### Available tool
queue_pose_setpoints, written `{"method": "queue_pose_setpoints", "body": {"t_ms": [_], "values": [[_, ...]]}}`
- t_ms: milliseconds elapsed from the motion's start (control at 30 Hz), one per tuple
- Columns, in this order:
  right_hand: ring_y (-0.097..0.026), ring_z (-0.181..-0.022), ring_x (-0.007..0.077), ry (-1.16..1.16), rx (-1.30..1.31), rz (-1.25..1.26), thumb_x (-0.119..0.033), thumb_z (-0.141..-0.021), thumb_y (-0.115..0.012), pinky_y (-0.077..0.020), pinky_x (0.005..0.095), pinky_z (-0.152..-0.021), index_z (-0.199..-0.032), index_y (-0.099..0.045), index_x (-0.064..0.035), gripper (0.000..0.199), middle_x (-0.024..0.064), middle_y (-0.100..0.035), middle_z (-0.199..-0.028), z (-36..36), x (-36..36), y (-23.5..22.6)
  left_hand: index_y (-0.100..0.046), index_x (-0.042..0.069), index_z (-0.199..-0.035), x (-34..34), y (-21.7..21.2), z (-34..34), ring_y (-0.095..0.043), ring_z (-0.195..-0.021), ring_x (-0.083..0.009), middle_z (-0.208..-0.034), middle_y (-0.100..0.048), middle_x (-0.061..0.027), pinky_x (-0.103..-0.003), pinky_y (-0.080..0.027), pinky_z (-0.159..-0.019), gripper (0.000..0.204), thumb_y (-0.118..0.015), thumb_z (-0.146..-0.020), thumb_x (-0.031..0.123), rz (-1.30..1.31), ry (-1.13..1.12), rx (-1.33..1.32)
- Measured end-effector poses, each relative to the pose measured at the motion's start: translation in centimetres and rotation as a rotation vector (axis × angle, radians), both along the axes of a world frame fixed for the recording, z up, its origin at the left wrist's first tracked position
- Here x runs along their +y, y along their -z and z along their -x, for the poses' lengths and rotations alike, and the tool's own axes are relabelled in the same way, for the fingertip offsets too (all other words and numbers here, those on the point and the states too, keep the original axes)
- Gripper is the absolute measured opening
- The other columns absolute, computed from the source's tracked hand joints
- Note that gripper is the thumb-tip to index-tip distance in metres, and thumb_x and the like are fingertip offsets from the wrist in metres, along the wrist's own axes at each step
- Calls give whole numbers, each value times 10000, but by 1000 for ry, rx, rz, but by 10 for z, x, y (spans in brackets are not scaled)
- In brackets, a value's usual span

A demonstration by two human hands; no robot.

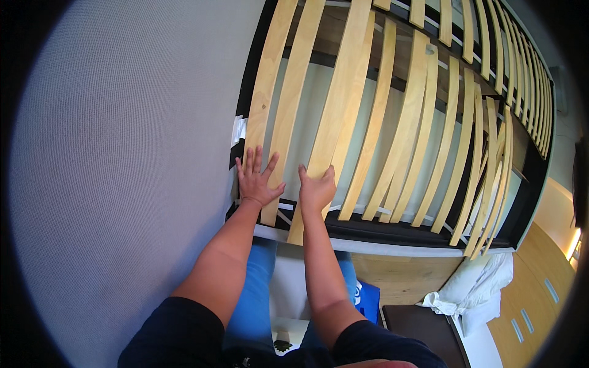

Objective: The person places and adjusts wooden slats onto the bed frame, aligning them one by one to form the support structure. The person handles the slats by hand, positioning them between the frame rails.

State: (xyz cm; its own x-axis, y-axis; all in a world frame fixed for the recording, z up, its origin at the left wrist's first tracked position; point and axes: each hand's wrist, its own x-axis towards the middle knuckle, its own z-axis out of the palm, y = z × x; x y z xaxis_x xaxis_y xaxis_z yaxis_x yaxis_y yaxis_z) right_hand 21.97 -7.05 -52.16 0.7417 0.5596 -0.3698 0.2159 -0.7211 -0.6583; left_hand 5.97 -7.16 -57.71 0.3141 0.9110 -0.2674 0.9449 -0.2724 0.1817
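Wooden slats (340,92) across black bed frame (383,232)

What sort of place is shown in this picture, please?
Probably a bedroom: I see a bed frame with wooden slats, crumpled white bedding near it, and what looks like a wood-toned cabinet.

Left grip (257,185), fingers apart, on two pale wooden slats (296,92), right grip (317,191) around a third slat (334,101).
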Motion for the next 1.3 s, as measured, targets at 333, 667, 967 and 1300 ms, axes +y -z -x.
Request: {"method": "queue_pose_setpoints", "body": {"t_ms": [333, 667, 967, 1300], "values": [[-654, -852, 429, -79, 6, 60, -299, -632, -854, -518, 478, -736, -970, -550, 15, 552, 235, -672, -878, -7, 13, 53, -228, 421, -1506, -1, 9, 3, -31, -1486, -313, -1616, -69, -78, -658, -59, -1128, 1000, -722, -651, 583, -33, 20, -11], [-658, -817, 427, -134, 96, 113, -283, -614, -864, -525, 469, -722, -961, -492, 7, 585, 240, -667, -854, 1, 9, 52, -194, 462, -1502, 0, 7, 1, -2, -1487, -303, -1621, -37, -54, -639, -24, -1136, 973, -678, -672, 616, -30, 8, 21], [-669, -762, 405, -254, 7, 58, -369, -585, -894, -539, 436, -691, -900, -483, 15, 645, 229, -664, -797, -29, -4, 60, -195, 477, -1495, 0, 15, 5, 8, -1486, -295, -1621, -28, -40, -652, -34, -1128, 945, -657, -688, 642, -65, 20, -2], [-648, -823, 403, -308, 38, 88, -387, -615, -874, -519, 445, -749, -925, -470, 27, 656, 253, -642, -872, -40, -7, 62, -197, 501, -1486, 2, 15, -2, 7, -1488, -280, -1623, -30, -27, -651, -23, -1129, 918, -640, -698, 663, -54, 4, -43]]}}
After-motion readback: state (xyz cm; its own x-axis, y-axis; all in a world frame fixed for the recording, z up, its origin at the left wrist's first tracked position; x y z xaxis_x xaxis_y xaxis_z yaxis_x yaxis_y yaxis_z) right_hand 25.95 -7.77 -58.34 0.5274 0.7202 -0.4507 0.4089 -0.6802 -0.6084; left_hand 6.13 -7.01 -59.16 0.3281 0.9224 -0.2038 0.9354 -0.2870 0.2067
